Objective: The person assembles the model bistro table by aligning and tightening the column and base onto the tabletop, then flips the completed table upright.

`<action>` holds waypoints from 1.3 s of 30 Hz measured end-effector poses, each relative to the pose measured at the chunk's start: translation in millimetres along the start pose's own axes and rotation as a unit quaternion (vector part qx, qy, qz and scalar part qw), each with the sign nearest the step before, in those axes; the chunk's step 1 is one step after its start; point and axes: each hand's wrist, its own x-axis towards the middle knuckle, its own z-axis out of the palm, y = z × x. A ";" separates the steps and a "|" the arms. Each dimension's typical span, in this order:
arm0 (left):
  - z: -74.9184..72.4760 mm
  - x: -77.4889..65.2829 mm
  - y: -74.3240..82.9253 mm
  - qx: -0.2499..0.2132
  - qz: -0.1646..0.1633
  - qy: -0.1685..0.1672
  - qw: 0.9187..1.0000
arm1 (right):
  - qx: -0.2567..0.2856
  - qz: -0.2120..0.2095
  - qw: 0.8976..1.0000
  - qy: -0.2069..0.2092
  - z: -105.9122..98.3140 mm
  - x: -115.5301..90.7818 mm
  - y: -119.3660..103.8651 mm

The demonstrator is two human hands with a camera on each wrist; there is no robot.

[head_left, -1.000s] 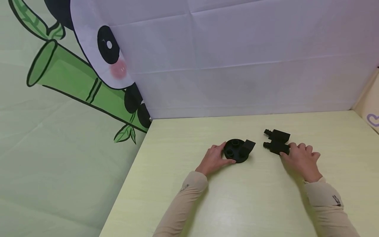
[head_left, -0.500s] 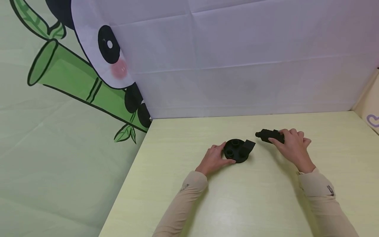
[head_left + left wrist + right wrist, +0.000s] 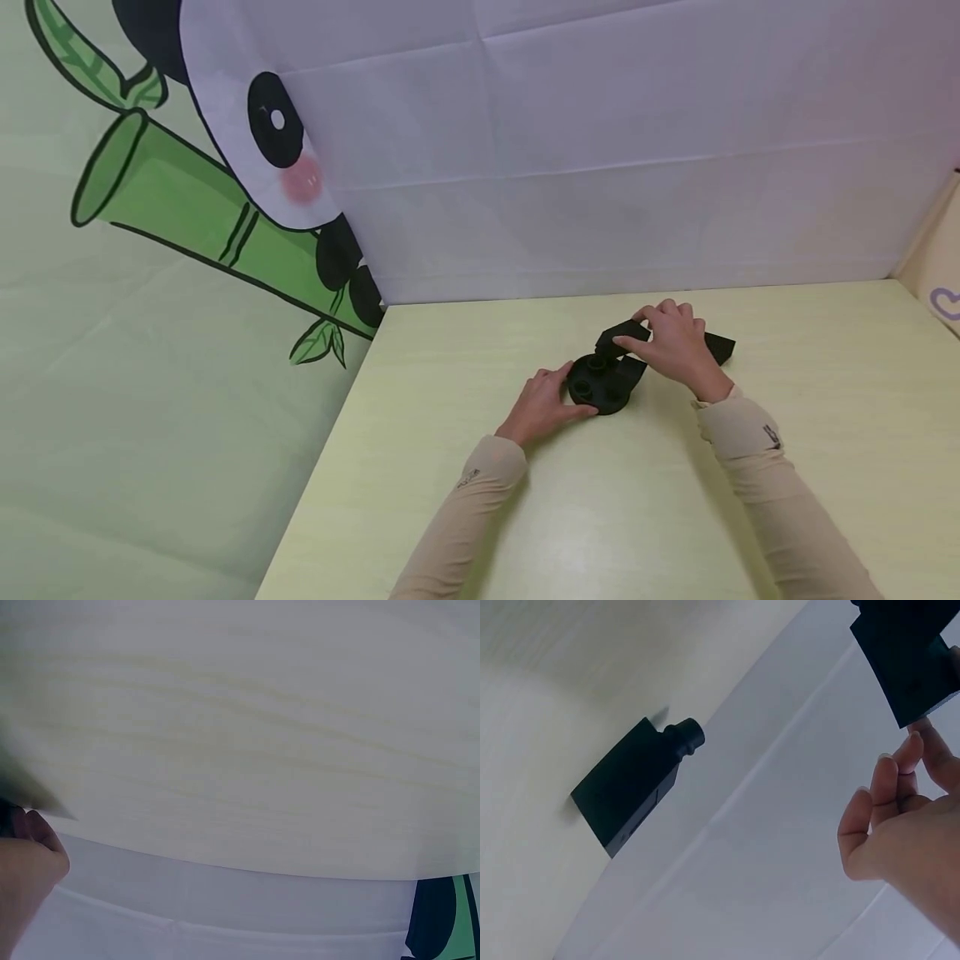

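Note:
A black round base (image 3: 600, 398) with round sockets in its top lies on the table. My left hand (image 3: 534, 406) grips its left edge between thumb and fingers. One black block (image 3: 634, 369) stands in the base on its right side. Above the base's far side, my right hand (image 3: 677, 346) pinches a second black block (image 3: 617, 340) by its right end, and its left end overlaps a far socket in the head view. A third black block (image 3: 630, 784), with a ridged peg at one end, lies on the table; in the head view my right hand partly covers it.
The pale wooden table (image 3: 600, 500) ends at a hanging white cloth (image 3: 600, 167) at the back. A printed green cloth (image 3: 150, 417) with a panda and bamboo hangs at the left. A pale panel (image 3: 933, 250) edges the right side.
My right hand has lifted one of the two blocks at the right and carried it left over the base. The other block stays on the table. My left hand keeps its place.

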 end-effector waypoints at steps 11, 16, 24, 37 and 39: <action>0.5 0.0 0.7 0.009 0.010 0.003 1.000 | -0.005 -0.005 0.999 -0.039 13.2 11.2 -13.6; 0.4 -0.2 1.3 0.009 0.013 0.003 1.000 | -0.021 -0.023 0.999 -0.040 19.7 15.0 -17.8; 0.1 -0.8 1.4 0.003 0.012 0.001 1.000 | -0.049 -0.022 0.998 -0.021 26.4 13.8 -22.2; -0.4 -0.5 0.5 0.011 0.021 0.010 1.000 | -0.090 -0.005 0.996 -0.019 24.5 8.4 -18.9; -0.6 -1.0 0.1 0.010 0.021 0.009 1.000 | -0.095 -0.001 0.995 -0.021 25.7 8.5 -20.3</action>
